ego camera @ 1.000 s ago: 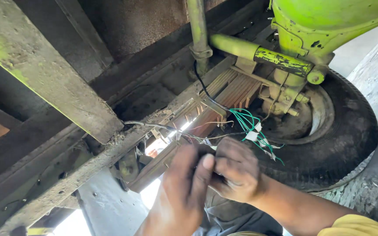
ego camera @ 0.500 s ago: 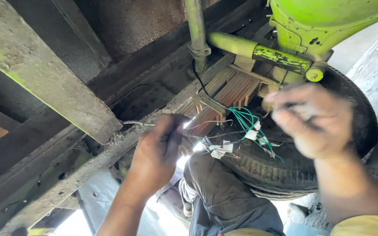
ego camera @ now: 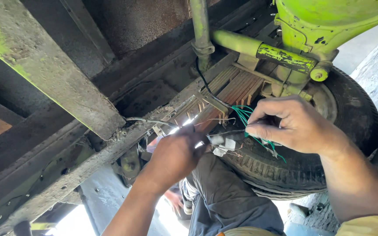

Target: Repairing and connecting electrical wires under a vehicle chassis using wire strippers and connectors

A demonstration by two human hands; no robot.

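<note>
I look up at a vehicle's underside. My left hand (ego camera: 173, 155) is closed around a thin bundle of wires (ego camera: 154, 122) that runs along the rusty frame rail (ego camera: 88, 159). My right hand (ego camera: 292, 124) pinches a cluster of green wires (ego camera: 242, 112) with white taped ends (ego camera: 224, 145), just below the leaf spring (ego camera: 235, 89). The two hands are about a hand's width apart, joined by the wiring between them.
A worn tyre (ego camera: 351, 131) sits at right beneath lime-green axle parts (ego camera: 281, 54). A painted crossbeam (ego camera: 40, 65) slants across the upper left. Another person's dark trouser leg (ego camera: 224, 201) and hand (ego camera: 174, 200) show below, with bright ground beyond.
My hands, first together low in the view, separated. The left went up to the wires at the rail; the right swung up to the right, then settled on the green wires.
</note>
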